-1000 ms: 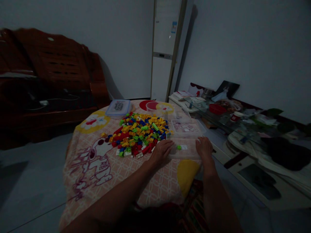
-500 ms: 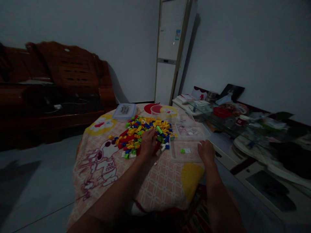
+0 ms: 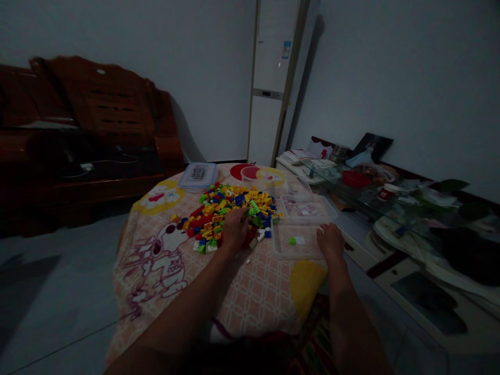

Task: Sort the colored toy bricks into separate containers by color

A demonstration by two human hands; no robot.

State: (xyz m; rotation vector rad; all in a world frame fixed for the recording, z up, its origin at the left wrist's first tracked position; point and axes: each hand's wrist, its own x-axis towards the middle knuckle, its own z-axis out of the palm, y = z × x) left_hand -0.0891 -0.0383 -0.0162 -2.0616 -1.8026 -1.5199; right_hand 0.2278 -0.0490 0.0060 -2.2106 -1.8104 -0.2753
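My left hand [image 3: 235,229] is over the right part of a heap of toy building bricks [image 3: 219,216] in yellow, red, blue, green and white. Its fingers curl down among the bricks beside a long green brick [image 3: 253,207], and whatever they hold is hidden. At the right, my right hand [image 3: 331,244] grips the rim of a clear plastic box [image 3: 279,255]. Inside that box lie a small green brick [image 3: 292,240] and a white brick [image 3: 300,240], side by side.
Behind the near box stands another clear box [image 3: 330,211] with a few pale pieces in it. A blue-rimmed lidded container [image 3: 197,175] sits at the far left of the cloth-covered round table [image 3: 250,297]. Beyond the right edge is a cluttered glass-topped cabinet [image 3: 367,205].
The camera view has shifted slightly. My left hand has moved a little within the brick heap, its fingers still down there. My right hand stays at the box rim.
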